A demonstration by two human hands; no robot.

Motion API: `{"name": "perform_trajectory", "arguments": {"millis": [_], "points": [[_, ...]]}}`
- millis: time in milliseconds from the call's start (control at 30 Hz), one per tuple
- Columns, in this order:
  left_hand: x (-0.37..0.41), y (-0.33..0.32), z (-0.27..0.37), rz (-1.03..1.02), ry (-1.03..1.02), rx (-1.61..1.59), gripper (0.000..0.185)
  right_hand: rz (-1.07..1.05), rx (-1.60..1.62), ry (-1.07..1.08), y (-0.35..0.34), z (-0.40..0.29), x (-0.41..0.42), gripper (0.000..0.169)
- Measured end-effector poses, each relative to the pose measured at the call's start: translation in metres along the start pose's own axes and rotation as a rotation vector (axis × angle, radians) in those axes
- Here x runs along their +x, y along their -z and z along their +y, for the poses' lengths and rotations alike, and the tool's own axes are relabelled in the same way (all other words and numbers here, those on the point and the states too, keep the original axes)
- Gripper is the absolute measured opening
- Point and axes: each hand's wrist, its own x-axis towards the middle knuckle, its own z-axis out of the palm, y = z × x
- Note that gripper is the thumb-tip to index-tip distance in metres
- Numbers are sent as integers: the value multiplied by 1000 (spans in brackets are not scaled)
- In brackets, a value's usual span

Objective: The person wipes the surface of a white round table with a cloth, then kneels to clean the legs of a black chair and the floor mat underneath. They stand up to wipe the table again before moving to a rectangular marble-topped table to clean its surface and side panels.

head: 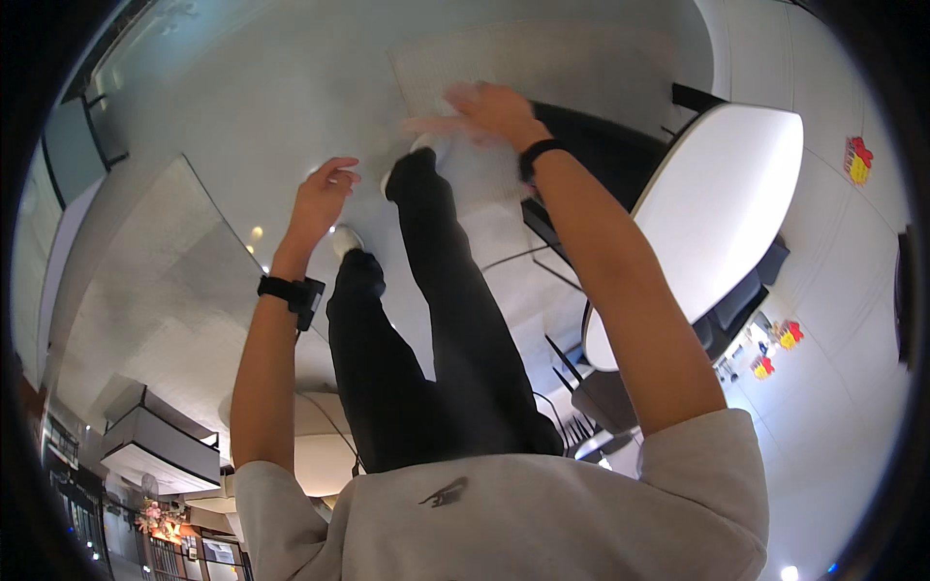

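My left hand [325, 194] hovers over the pale floor [269, 131] with its fingers loosely bent and apart, holding nothing. A black strap with a small dark device [309, 303] circles that wrist. Further forward, my right hand [488, 112] is blurred, its fingers spread and nothing visible in them. That wrist wears a black band [543, 151]. Below the hands are my legs in black trousers [472, 348] and my light shoes [349, 240]. Nearest to my right forearm is a white tabletop [726, 196] with a rounded outline; neither hand touches it.
A dark flat panel or seat [599, 149] lies beside the tabletop. Dark chairs [607, 399] stand near its lower end. At left are a grey-and-white box-like furnishing [160, 450] and a grey chair [76, 149]. Red-and-yellow stickers [859, 161] mark the pale surface at right.
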Motion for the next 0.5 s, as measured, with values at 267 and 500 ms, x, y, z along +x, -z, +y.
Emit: {"name": "perform_trajectory", "arguments": {"millis": [267, 500], "points": [[128, -32, 66, -60, -61, 696, 29, -575, 79, -1003, -92, 186, -26, 41], [230, -77, 130, -174, -191, 571, 25, -728, -307, -874, -182, 218, -74, 28]]}}
